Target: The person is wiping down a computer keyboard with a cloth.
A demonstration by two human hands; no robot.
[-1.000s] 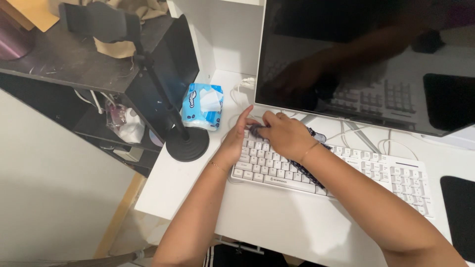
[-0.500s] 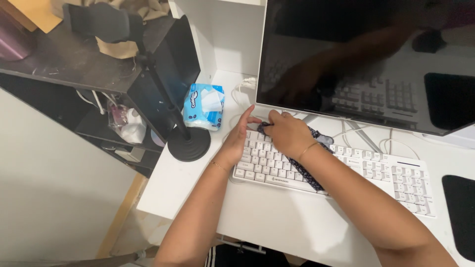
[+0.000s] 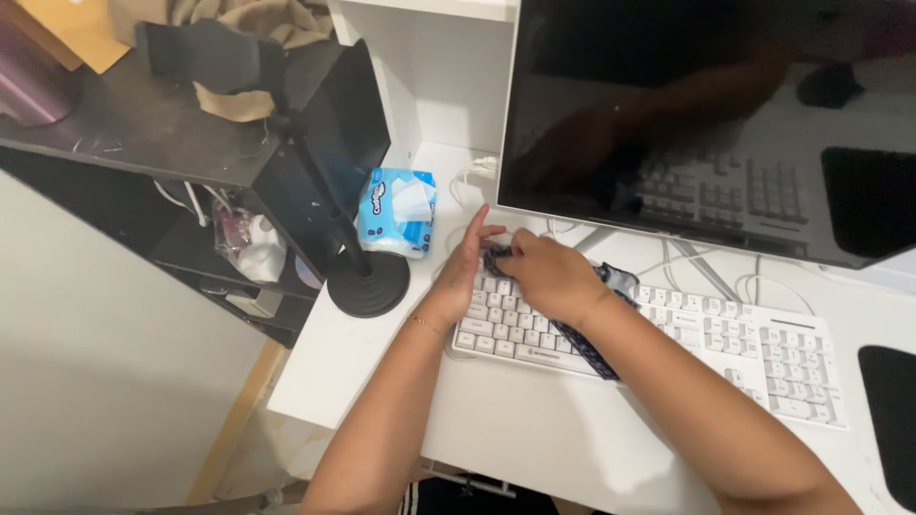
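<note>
On the far left corner of the white plastic keyboard [image 3: 658, 334], both hands are at work: the right hand [image 3: 549, 275] is curled down over a dark blue patterned cloth [image 3: 582, 334], fingers bunched and pressing its gathered end onto the top rows of keys, while the cloth's loose tail runs back under the wrist and across the keys toward the front edge. The left hand [image 3: 463, 272] lies flat along the keyboard's left edge, fingers stretched out and close together, thumb lifted, apparently bracing the board so it doesn't slide. I'd judge this as mid-wipe, still on the first section of keys, with the middle block and number pad at the right untouched by the cloth; carrying on would call for steady pressure and a sideways sweep along the rows, with the bracing hand holding firm. Counting up: one keyboard, one cloth, one large dark monitor [image 3: 716, 114] standing just behind, one blue and white soft tissue pack [image 3: 396, 212] at the back left of the white desk [image 3: 534, 429], one black round-based stand [image 3: 367, 283] beside it, one black shelf unit [image 3: 172, 133] off to the left, one dark mouse mat [image 3: 887, 410] at the right edge, and several white cables [image 3: 668, 262] trailing under the screen.
</note>
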